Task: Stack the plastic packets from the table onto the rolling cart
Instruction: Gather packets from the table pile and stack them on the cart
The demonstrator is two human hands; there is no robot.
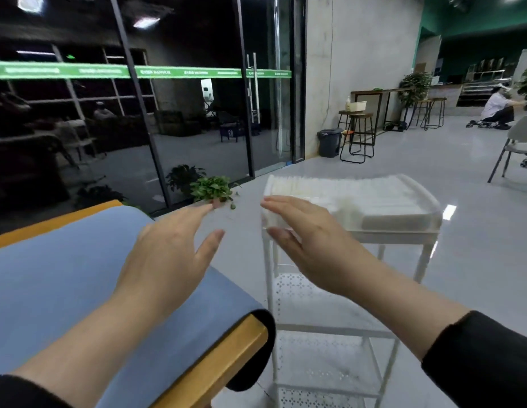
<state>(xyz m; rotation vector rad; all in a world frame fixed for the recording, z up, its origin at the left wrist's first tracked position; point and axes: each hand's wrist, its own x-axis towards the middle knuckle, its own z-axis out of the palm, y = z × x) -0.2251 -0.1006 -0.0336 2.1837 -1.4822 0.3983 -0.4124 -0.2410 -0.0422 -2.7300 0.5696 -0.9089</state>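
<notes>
— What is sitting on the left?
— A table (235,346) with a wooden edge is sitting there, and a blue mat (65,278) is lying on top of it. A small green plant (212,188) is poking up behind it, by the glass wall (180,98).

— What is the left hand doing?
— The left hand (171,257) is hanging in the air above the mat. Its fingers are reaching out straight and it is holding nothing.

— And the right hand?
— The right hand (309,245) is spreading flat too, with nothing in it. It is hovering in front of the near corner of the white rolling cart (397,238).

— Where are the plastic packets?
— The plastic packets (374,201) are lying piled in the cart's top tray.

— Anything far off on the right?
— A person (499,108) is sitting low on the floor.
</notes>
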